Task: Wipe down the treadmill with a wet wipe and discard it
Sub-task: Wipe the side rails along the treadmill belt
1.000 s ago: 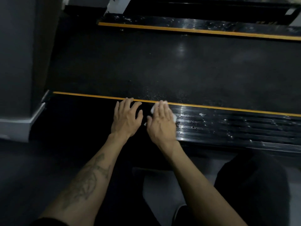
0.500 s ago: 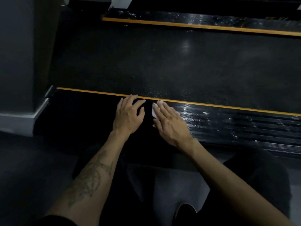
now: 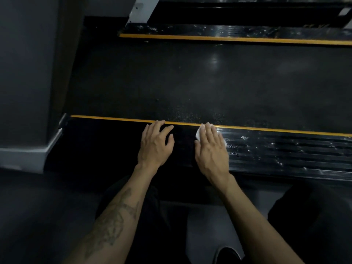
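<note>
The treadmill lies across the head view, its dark belt between two black side rails edged with yellow stripes. My right hand presses flat on a white wet wipe on the near ribbed rail, and only the wipe's edges show beside the fingers. My left hand rests flat on the same rail just to the left, fingers spread and holding nothing. The rail to the right of the wipe glistens with droplets.
A grey wall with a pale skirting board stands at the left. The far rail and a white upright are at the top. My dark-trousered knees and a shoe sit below, over grey floor.
My right hand with the wipe has slid a little to the right along the near rail, away from my left hand. The left hand has stayed in place.
</note>
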Motion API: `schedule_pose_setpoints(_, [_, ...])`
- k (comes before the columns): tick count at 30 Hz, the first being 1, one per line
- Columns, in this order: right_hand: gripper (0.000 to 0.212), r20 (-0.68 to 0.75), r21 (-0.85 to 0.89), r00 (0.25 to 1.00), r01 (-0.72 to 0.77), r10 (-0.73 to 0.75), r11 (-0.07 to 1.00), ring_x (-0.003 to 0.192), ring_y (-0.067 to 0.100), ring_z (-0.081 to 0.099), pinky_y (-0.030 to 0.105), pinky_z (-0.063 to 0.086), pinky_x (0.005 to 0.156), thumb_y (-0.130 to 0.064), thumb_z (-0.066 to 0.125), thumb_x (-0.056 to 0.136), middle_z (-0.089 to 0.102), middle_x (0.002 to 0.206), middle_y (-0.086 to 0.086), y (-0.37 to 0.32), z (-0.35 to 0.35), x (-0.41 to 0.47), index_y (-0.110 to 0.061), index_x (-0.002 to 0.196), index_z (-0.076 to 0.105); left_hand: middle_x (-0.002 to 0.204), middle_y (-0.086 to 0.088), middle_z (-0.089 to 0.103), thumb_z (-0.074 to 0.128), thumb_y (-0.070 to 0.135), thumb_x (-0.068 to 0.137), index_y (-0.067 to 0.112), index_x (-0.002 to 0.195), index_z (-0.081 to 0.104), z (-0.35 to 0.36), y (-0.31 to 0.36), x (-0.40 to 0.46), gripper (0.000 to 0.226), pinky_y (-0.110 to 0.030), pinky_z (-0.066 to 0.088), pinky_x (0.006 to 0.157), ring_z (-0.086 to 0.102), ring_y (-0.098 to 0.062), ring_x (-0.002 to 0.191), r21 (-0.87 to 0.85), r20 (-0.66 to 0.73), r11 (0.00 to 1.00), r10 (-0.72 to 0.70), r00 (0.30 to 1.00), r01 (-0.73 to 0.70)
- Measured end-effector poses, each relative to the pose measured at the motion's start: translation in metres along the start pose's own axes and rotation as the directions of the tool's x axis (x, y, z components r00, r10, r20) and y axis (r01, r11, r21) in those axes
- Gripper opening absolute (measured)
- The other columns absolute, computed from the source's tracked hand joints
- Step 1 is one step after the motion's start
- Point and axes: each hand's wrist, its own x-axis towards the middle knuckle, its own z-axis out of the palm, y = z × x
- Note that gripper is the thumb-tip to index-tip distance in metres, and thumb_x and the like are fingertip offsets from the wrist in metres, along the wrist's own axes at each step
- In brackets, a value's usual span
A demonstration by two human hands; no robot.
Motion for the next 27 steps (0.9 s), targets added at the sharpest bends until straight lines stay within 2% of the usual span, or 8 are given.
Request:
schedule_pose_setpoints(3, [0.069,-0.004,0.022,0.995,0.095,-0.095,0.995,0.153,0.032,0.029,0.043,0.023,0.126,-0.042,0.019,0.104,0.036,0.161,0.021,-0.027,0.01,-0.008,0.001,0.155,0.039,0.141,-0.011,0.058,0.059,0.025,0.098,0.017,0.133,0.068,0.0,0.001,0.001,0.037,-0.051,0.035,0.119,0.052,-0.03,0.134,0.016,-0.013,1.0,0.003,1.0,-0.003])
schedule_pose_setpoints(6, [0.071,0.069,0.01,0.959,0.274,-0.274,0.962,0.157,0.025,0.018,0.04,0.014,0.128,-0.046,0.012,0.103,0.024,0.168,0.013,-0.018,0.005,-0.012,-0.008,0.161,0.029,0.14,-0.01,0.058,0.057,0.025,0.1,0.015,0.133,0.068,0.0,0.003,-0.002,0.036,-0.05,0.038,0.118,0.053,-0.028,0.132,0.028,-0.004,1.0,0.006,1.0,-0.006])
schedule_pose_setpoints(9, [0.075,0.041,0.002,0.987,0.153,-0.153,0.988,0.158,0.022,0.01,0.033,-0.001,0.126,-0.049,0.002,0.101,0.017,0.17,0.01,0.003,-0.001,-0.004,-0.012,0.163,0.022,0.136,-0.009,0.06,0.059,0.022,0.098,0.014,0.131,0.069,-0.001,0.004,-0.004,0.036,-0.05,0.045,0.111,0.056,-0.028,0.127,0.035,-0.039,0.999,0.039,0.998,-0.038])
schedule_pose_setpoints(12, [0.076,0.023,-0.005,0.999,0.046,-0.046,0.999,0.159,0.027,0.009,0.038,0.002,0.127,-0.049,0.004,0.102,0.017,0.169,0.016,-0.013,0.004,-0.01,-0.005,0.162,0.02,0.134,-0.009,0.061,0.06,0.02,0.097,0.013,0.13,0.069,-0.001,0.005,-0.005,0.035,-0.05,0.046,0.109,0.057,-0.027,0.125,0.039,-0.051,0.999,0.027,0.998,-0.025])
schedule_pose_setpoints(17, [0.079,0.101,0.003,0.959,0.265,-0.264,0.964,0.158,0.019,-0.001,0.033,-0.005,0.127,-0.055,0.0,0.099,0.006,0.172,0.009,-0.009,0.0,-0.019,-0.012,0.164,0.012,0.135,-0.009,0.062,0.059,0.02,0.098,0.012,0.13,0.069,-0.002,0.005,-0.006,0.035,-0.047,0.046,0.109,0.057,-0.027,0.126,0.043,-0.057,0.998,0.038,0.998,-0.036])
schedule_pose_setpoints(21, [0.083,0.038,0.002,0.998,0.046,-0.046,0.999,0.159,0.022,-0.002,0.031,-0.011,0.124,-0.054,-0.005,0.096,0.005,0.171,0.012,0.006,-0.005,-0.012,-0.008,0.164,0.01,0.135,-0.008,0.062,0.059,0.019,0.098,0.013,0.131,0.069,0.0,0.004,-0.006,0.035,-0.044,0.048,0.106,0.057,-0.026,0.125,0.056,-0.062,0.998,0.041,0.997,-0.037])
schedule_pose_setpoints(23, [0.081,0.033,-0.011,0.998,0.061,-0.06,0.998,0.159,0.027,0.004,0.035,-0.005,0.126,-0.052,0.0,0.1,0.01,0.17,0.017,-0.011,0.001,-0.019,-0.003,0.162,0.015,0.133,-0.008,0.062,0.059,0.02,0.097,0.012,0.13,0.07,0.001,0.004,-0.006,0.035,-0.045,0.049,0.104,0.058,-0.027,0.123,0.053,-0.068,0.998,0.04,0.997,-0.036])
schedule_pose_setpoints(27, [0.073,0.06,0.02,0.954,0.293,-0.293,0.956,0.158,0.024,0.014,0.043,0.015,0.129,-0.052,0.015,0.105,0.02,0.168,0.014,-0.012,0.006,-0.025,-0.006,0.16,0.028,0.135,-0.007,0.061,0.057,0.022,0.098,0.013,0.131,0.069,-0.001,0.004,-0.007,0.036,-0.044,0.048,0.106,0.057,-0.025,0.126,0.063,-0.049,0.997,0.041,0.998,-0.038])
